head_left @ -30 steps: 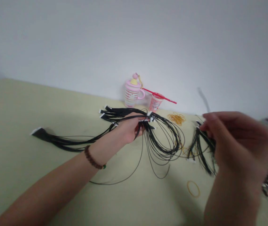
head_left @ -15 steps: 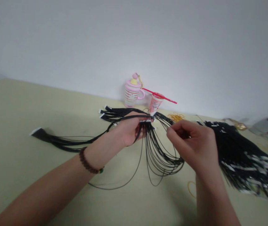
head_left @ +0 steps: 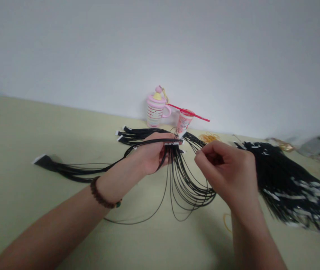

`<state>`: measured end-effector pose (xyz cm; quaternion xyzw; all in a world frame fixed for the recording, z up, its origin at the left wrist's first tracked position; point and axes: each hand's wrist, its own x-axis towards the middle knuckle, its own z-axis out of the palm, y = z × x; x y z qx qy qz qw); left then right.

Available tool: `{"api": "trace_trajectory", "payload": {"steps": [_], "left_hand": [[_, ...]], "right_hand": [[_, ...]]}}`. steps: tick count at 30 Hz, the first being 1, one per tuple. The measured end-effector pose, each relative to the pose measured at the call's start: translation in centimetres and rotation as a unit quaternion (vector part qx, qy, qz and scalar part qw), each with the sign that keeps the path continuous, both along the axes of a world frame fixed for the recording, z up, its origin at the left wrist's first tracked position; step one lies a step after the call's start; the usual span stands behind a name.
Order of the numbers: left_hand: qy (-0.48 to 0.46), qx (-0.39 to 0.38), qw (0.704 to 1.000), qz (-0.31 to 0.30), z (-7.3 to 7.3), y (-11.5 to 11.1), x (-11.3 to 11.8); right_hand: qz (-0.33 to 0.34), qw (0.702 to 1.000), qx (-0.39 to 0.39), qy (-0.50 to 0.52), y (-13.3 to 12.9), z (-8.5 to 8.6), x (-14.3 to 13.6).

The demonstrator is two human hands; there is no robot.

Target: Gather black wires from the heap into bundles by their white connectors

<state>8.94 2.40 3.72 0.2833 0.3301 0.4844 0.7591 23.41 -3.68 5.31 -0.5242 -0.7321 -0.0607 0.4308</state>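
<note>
A left hand [head_left: 150, 157] grips black wires [head_left: 172, 152]; nearby, the right hand [head_left: 226, 170] pinches narrowly, its hold unclear.

Pink lidded mug [head_left: 154, 113] with striped body stood near the pale wall [head_left: 92, 56], pink-printed cup [head_left: 184, 123] just right of it. Slim red stick [head_left: 202, 118] crossed the cup's top, left end beside the mug.

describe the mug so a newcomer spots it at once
Find the pale wall, then the back edge of the table. Near the middle, beyond the left hand and black wires, stand a cup and, left of it, the mug. Only the mug shows a pink handle.
</note>
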Motion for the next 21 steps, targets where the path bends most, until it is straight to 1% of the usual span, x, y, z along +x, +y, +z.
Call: {"api": "trace_trajectory", "payload": {"steps": [5, 8, 11, 18, 21], "left_hand": [[0.025, 0.029, 0.999, -0.020, -0.22, 0.08, -0.12], [0.026, 0.036, 0.999, -0.025, -0.17, -0.01, -0.12], [0.034, 0.034, 0.999, -0.020, -0.02, -0.19, -0.11], [0.037, 0.031, 0.999, -0.021, 0.33, -0.36, -0.16], [0.048, 0.025, 0.998, -0.011, 0.39, -0.31, -0.13]], "right_hand": [[-0.002, 1.000, 0.010, 0.004, -0.06, 0.04, -0.11], [0.006, 1.000, -0.009, -0.007, -0.03, 0.14, -0.05], [0.015, 1.000, -0.024, -0.010, -0.06, 0.23, 0.06], [0.012, 0.999, -0.034, -0.016, -0.16, 0.26, 0.14], [0.013, 0.999, -0.031, -0.014, -0.11, 0.29, 0.07]]}}
